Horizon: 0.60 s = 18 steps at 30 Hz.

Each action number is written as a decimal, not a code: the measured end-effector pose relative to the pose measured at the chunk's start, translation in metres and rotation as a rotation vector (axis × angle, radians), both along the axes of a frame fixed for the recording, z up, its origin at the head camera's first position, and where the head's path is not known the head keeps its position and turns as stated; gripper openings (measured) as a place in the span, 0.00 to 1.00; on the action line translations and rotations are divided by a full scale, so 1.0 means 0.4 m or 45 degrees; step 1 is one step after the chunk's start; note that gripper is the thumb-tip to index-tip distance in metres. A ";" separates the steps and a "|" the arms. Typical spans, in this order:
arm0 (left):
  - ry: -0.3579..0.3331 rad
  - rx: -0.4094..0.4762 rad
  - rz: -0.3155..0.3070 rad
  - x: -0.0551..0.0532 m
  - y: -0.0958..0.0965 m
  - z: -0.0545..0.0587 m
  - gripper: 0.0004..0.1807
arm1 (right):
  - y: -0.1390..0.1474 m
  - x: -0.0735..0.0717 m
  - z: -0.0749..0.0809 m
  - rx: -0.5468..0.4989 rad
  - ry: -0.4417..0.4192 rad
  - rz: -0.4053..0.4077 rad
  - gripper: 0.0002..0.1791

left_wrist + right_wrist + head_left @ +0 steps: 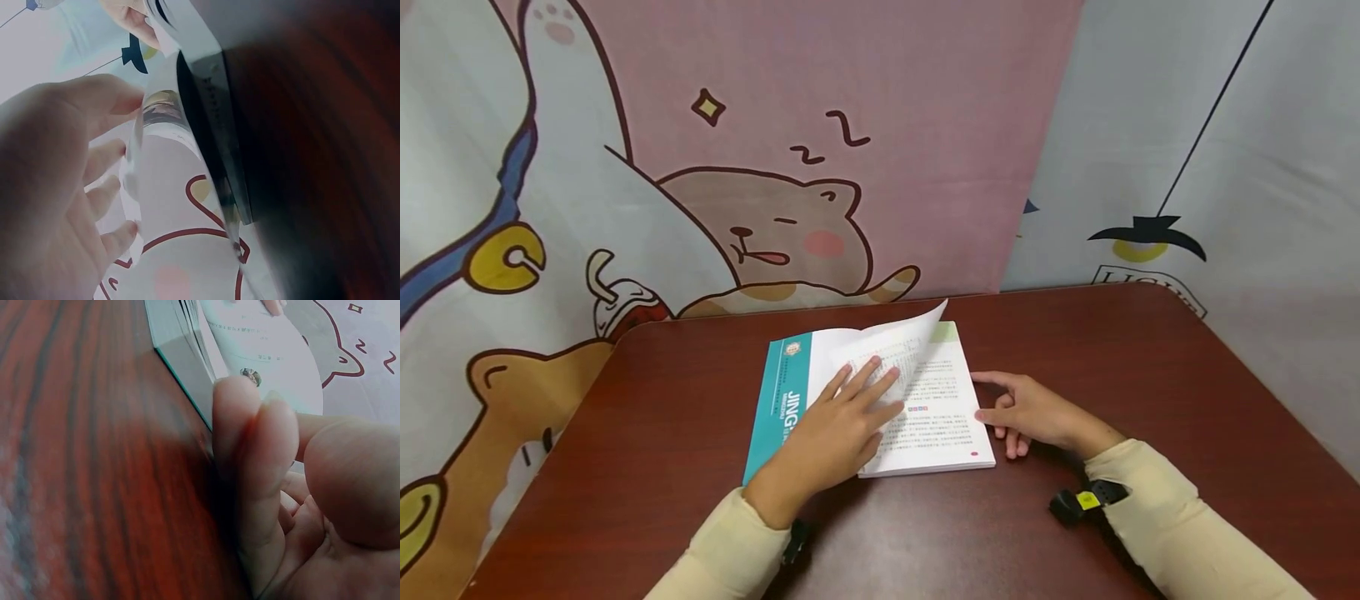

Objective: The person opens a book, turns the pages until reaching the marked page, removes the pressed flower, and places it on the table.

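A thick paperback book (936, 433) lies spread on the table, its teal cover flap (778, 396) showing at the left. One page (917, 333) stands partly lifted and curves over toward the left. My left hand (842, 429) rests its spread fingers on this turned page; in the left wrist view the fingertips (128, 228) touch the bowed sheet. At the book's right edge is my right hand (1030, 412), with thumb and index finger extended to the page edge and the other fingers bent below. In the right wrist view, fingers (269, 450) are close beside the page block.
The dark red-brown wooden table (647, 400) extends around the book. Behind it hangs a cloth (955, 150) printed with cartoon animals. Black straps with devices (1078, 500) sit at the wrists, over cream sleeves (1180, 517).
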<state>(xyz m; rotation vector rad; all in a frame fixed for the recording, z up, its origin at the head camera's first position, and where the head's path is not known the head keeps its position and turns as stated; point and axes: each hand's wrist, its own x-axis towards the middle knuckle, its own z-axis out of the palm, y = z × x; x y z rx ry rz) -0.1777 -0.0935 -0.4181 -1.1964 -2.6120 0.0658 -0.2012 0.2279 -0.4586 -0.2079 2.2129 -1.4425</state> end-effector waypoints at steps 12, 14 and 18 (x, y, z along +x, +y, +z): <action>-0.088 0.006 0.062 0.003 -0.020 -0.003 0.26 | 0.001 0.001 0.004 -0.009 0.018 0.022 0.42; -0.109 0.004 0.073 0.003 -0.019 -0.003 0.26 | 0.000 0.000 0.003 -0.012 0.017 0.024 0.42; -0.130 0.004 0.092 0.007 -0.020 -0.006 0.25 | -0.001 0.000 0.002 -0.014 0.003 0.018 0.42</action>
